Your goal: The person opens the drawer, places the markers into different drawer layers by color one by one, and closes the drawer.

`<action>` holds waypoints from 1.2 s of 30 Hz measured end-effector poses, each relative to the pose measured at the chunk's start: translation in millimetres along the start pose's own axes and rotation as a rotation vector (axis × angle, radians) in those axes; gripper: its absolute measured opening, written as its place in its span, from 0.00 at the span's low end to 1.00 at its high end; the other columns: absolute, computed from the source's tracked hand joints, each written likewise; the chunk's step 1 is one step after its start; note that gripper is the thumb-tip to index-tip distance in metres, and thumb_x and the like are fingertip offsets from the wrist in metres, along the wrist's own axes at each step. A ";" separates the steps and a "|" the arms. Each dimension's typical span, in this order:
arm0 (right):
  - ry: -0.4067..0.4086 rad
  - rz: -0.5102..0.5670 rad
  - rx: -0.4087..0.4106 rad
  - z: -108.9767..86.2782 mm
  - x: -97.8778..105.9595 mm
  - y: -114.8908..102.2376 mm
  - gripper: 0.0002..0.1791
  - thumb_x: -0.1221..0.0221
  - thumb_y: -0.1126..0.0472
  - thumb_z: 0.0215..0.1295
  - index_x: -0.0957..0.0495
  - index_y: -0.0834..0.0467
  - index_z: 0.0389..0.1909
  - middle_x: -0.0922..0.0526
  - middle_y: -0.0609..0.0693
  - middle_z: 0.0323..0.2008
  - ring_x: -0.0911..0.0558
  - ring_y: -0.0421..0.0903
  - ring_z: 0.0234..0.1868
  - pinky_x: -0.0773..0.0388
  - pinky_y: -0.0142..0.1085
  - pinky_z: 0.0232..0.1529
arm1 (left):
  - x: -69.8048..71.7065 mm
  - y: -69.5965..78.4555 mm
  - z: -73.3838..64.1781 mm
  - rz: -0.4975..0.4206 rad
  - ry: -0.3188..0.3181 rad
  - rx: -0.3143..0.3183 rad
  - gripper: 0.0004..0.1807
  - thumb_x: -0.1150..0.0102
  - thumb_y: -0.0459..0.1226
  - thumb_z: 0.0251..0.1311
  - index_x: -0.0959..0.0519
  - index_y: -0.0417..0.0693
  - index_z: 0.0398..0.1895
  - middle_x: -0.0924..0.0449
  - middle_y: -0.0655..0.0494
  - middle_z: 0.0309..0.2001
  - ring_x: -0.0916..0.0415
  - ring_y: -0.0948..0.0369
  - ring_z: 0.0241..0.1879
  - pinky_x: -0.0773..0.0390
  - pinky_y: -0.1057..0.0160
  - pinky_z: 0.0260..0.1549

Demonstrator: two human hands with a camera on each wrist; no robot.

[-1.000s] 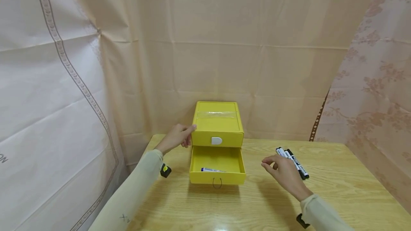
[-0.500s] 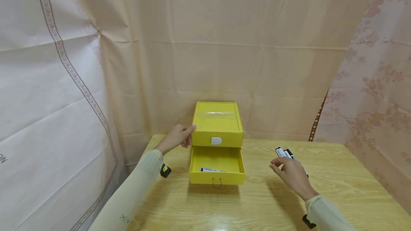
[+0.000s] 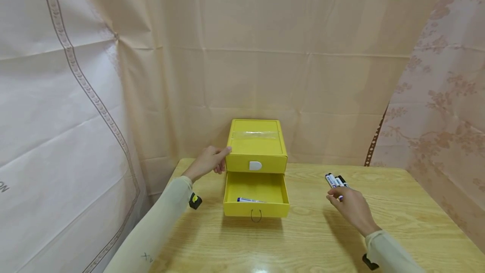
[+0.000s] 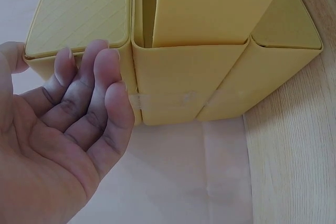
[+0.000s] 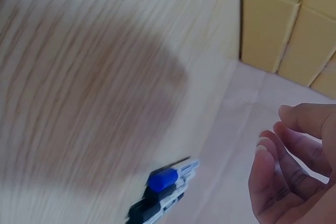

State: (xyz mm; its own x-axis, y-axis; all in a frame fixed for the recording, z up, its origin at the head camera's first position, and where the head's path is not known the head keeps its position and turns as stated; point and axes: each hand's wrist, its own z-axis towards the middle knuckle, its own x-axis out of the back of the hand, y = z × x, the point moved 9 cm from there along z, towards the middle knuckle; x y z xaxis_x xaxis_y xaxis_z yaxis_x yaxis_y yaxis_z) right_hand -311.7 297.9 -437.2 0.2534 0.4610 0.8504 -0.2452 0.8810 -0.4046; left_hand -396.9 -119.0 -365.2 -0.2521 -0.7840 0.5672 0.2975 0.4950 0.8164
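A yellow drawer cabinet [image 3: 257, 138] stands at the back of the table, its middle drawer [image 3: 255, 210] pulled out. Inside that drawer lies a white marker with a blue end [image 3: 250, 200]. My left hand [image 3: 208, 162] rests at the cabinet's upper left front corner, thumb on the top edge and loosely bent fingers beside the side wall. Several white markers with blue or black caps [image 3: 333, 180] lie together on the right of the table, also partly seen in the right wrist view [image 5: 164, 180]. My right hand [image 3: 354, 207] hovers over their near ends, fingers bent loosely, holding nothing, and hides part of them.
The wooden table [image 3: 303, 239] ends at the beige cloth backdrop [image 3: 322, 96]. A dark string loop [image 3: 256, 219] hangs on the open drawer's front, while a white tab [image 3: 255, 166] marks the top drawer. Clear tape [image 3: 255, 135] crosses the cabinet's top.
My right hand has moved to the right, away from the drawer and over the markers. The left hand, the cabinet and the marker in the drawer have stayed in place.
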 end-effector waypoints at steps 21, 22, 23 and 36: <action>-0.034 -0.051 -0.119 -6.3 -1.9 37.9 0.06 0.31 0.60 0.65 0.13 0.60 0.38 0.13 0.52 0.32 0.28 0.45 0.25 0.33 0.39 0.23 | 0.7 0.0 -0.8 -0.003 0.004 0.010 0.35 0.54 0.61 0.76 0.18 0.43 0.24 0.17 0.49 0.24 0.19 0.51 0.23 0.16 0.42 0.35; -0.036 -0.049 -0.123 -6.7 -2.2 38.6 0.06 0.31 0.61 0.65 0.13 0.60 0.38 0.13 0.52 0.32 0.27 0.45 0.25 0.33 0.39 0.23 | 0.8 0.2 -1.0 -0.002 0.004 0.010 0.35 0.54 0.61 0.76 0.18 0.43 0.24 0.17 0.49 0.24 0.19 0.50 0.24 0.16 0.43 0.35; -0.036 -0.047 -0.128 -7.0 -2.5 39.4 0.07 0.31 0.61 0.65 0.13 0.60 0.38 0.13 0.53 0.31 0.27 0.45 0.25 0.33 0.39 0.23 | 1.0 0.2 -1.0 0.001 0.006 0.010 0.35 0.54 0.61 0.76 0.18 0.43 0.23 0.17 0.49 0.24 0.19 0.50 0.24 0.16 0.46 0.34; -0.103 -0.055 -0.218 -7.6 -11.5 54.2 0.11 0.33 0.60 0.66 0.14 0.64 0.44 0.13 0.59 0.35 0.25 0.47 0.25 0.33 0.40 0.21 | 0.5 -1.1 -0.6 -0.010 0.005 0.006 0.35 0.54 0.61 0.76 0.18 0.43 0.24 0.17 0.48 0.24 0.20 0.53 0.23 0.16 0.42 0.35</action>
State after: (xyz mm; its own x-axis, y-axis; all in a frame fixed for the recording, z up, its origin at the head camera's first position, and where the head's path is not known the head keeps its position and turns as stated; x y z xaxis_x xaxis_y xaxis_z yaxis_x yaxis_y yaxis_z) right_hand -320.7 341.1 -471.4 0.1610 0.4083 0.8986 -0.0230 0.9117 -0.4101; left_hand -396.8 -120.1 -365.9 -0.2508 -0.7908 0.5583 0.2891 0.4893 0.8228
